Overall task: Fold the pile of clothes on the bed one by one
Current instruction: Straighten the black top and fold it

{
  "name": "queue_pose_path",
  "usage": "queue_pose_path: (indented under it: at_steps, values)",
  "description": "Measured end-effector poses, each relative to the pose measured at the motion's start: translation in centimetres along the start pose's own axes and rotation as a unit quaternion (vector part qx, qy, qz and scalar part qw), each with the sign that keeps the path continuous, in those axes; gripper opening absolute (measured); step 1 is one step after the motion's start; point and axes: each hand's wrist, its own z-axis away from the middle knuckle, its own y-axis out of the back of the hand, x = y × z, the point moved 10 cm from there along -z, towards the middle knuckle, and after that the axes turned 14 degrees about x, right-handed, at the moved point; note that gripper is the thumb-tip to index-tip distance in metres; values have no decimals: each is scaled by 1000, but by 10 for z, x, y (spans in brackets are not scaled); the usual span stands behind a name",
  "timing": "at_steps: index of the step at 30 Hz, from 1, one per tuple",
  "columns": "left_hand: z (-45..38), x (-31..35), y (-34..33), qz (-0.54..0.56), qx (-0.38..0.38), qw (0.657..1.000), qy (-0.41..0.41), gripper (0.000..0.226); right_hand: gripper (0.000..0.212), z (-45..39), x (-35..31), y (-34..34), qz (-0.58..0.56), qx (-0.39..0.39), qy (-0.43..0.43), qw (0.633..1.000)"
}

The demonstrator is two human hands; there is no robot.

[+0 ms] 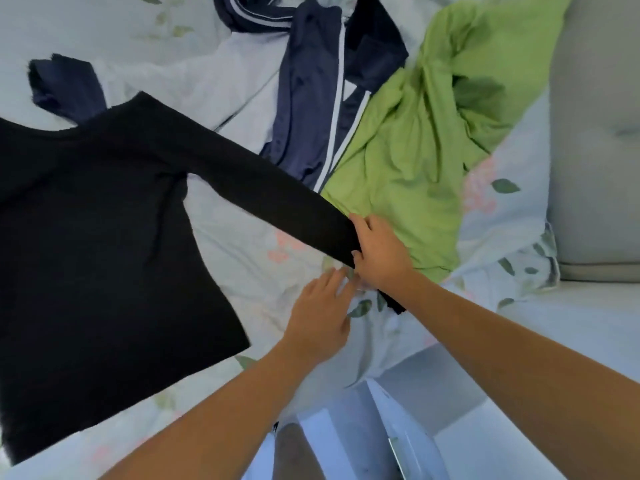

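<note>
Clothes lie heaped at the far side of the bed (242,258): a green garment (408,161), a navy striped jacket (308,98) and a pale grey piece (214,84). Nearer, a black long-sleeved top (86,220) is spread flat on the floral sheet, its sleeve stretched toward the heap. The person's right hand (379,252) pinches the cuff end of that sleeve, right against the green garment. The left hand (320,317) is flat, fingers spread, holding nothing, just beside the cuff. The risk, as I see it, is that the cuff snags the green cloth and drags it along when the sleeve is folded inward. A hard pull could also skew the flattened body and wrinkle it.
</note>
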Motion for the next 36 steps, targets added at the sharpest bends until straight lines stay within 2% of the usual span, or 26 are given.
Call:
queue_pose_path:
  at_steps: [2, 5, 8, 10, 12, 15, 18, 20, 22, 25, 27, 29, 31, 33, 35, 36]
  values:
    - [-6, 21, -10, 8, 34, 999, -13, 78, 44, -4, 13, -1, -32, -29, -25, 999]
    - [-10, 35, -16, 21, 59, 998, -4, 84, 37, -7, 25, -7, -36, -87, -41, 995]
    - [-15, 24, -15, 96, 84, 989, 70, 83, 39, -5, 28, -9, -48, -123, -33, 991]
    - [-17, 20, -13, 162, 91, 976, 114, 82, 35, -3, 27, -7, -103, -140, -47, 984]
    - [-17, 18, -11, 260, 94, 949, 154, 89, 21, -2, 29, -3, -162, -141, -80, 973]
    - [-17, 23, -1, 389, 102, 899, 174, 101, 21, 6, 35, 1, -255, -164, -167, 938]
    - [-15, 18, 9, 443, 145, 858, 218, 87, 16, 18, 26, 2, -347, -202, -241, 884]
    - [-6, 4, 14, 463, 168, 820, 291, 66, 35, 15, 15, 9, -380, -192, -243, 872]
    - [3, -14, 25, 423, 189, 826, 321, 47, 50, 11, -1, 14, -393, -192, -215, 873]
    - [15, -41, 44, 383, 198, 842, 324, 35, 37, 4, -28, 24, -350, -202, -132, 905]
    - [25, -61, 55, 378, 187, 841, 338, 31, 31, 0, -46, 26, -334, -226, -109, 909]
    - [35, -80, 71, 375, 179, 841, 347, 29, 34, -4, -65, 27, -314, -251, -96, 911]
    - [46, -100, 91, 378, 174, 837, 356, 28, 32, -17, -91, 32, -243, -222, -16, 944]
    - [58, -122, 115, 386, 176, 830, 361, 29, 17, -31, -122, 37, -147, -172, 93, 970]
    - [73, -145, 143, 394, 193, 823, 360, 32, 7, -40, -160, 44, -81, -124, 177, 973]
    - [83, -157, 159, 395, 202, 820, 361, 32, 7, -43, -182, 47, -86, -116, 198, 969]
